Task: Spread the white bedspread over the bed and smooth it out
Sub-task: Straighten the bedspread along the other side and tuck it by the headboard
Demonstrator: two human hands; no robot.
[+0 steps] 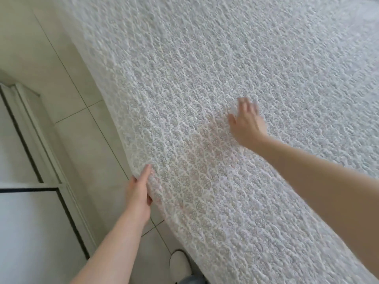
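Note:
The white bedspread [235, 64], textured with a raised lace-like pattern, covers the bed across most of the view. Its left edge hangs down towards the floor. My left hand [139, 193] holds that hanging edge, thumb on the outside and fingers tucked behind the fabric. My right hand [246, 121] lies flat on top of the bedspread near the middle, fingers straight and blurred by motion.
Pale floor tiles [67, 89] run along the bed's left side. A white wardrobe or door panel with dark trim [30, 212] stands at the lower left. The toe of my white shoe [180, 265] shows by the bed's edge at the bottom.

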